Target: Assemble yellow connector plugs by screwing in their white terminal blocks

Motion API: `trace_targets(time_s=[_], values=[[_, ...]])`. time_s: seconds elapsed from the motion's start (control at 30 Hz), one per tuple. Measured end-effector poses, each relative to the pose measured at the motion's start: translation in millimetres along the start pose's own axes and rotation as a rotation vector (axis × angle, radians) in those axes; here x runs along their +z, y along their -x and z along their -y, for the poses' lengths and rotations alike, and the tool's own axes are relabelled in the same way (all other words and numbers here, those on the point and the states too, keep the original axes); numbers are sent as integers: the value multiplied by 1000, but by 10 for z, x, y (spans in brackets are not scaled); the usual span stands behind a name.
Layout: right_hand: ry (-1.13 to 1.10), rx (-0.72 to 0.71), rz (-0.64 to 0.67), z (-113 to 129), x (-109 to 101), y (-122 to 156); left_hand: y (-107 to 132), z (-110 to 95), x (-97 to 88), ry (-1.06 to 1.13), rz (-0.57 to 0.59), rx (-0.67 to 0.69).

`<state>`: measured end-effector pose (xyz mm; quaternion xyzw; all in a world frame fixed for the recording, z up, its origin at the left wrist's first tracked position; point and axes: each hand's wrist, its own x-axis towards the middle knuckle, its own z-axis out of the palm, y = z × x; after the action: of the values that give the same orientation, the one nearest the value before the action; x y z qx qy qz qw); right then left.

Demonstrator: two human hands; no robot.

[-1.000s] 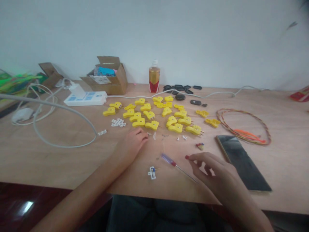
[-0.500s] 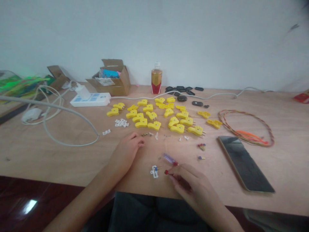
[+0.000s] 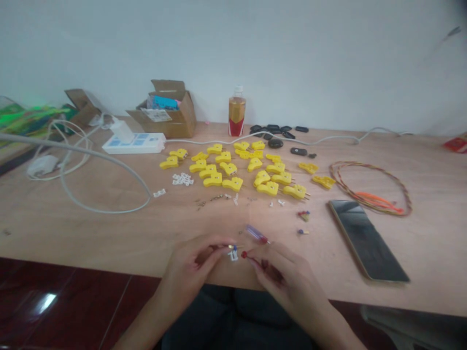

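Red plastic-looking, a small piece [image 3: 244,254] sits pinched in the fingertips of the right hand [image 3: 286,266], near the front edge of the desk [image 3: 109,238]. Just beside it, at 9 o'clock, is a white bracket [image 3: 233,256], with a blue-and-brass piece [image 3: 235,248] at 10 o'clock; the fingertips of the left hand [image 3: 188,260] are right at both, though whether they grip anything I cannot tell. A screwdriver [image 3: 256,234] lies at 1 o'clock. Farther off, yellow plugs [image 3: 212,179] spread around 12 o'clock, a coiled wire [image 3: 396,179] lies at 2 and a phone [image 3: 368,243] at 3.
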<state>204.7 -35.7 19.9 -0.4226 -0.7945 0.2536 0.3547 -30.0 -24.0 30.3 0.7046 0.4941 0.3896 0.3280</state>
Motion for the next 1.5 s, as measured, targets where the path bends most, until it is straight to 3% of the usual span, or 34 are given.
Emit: trace_targets(time_s=[0.23, 0.67, 0.97, 1.23, 1.5], values=[[-46, -56, -24, 55, 54, -25, 124, 16, 137, 91, -52, 41], [64, -167, -26, 13, 44, -9, 115, 59, 143, 106, -86, 43], [35, -174, -50, -8, 31, -28, 81, 44, 157, 86, -91, 193], [93, -212, -45, -29, 54, -11, 120, 69, 187, -82, -116, 285], [54, -152, -35, -51, 52, -2, 137, 96, 169, -244, -152, 340]])
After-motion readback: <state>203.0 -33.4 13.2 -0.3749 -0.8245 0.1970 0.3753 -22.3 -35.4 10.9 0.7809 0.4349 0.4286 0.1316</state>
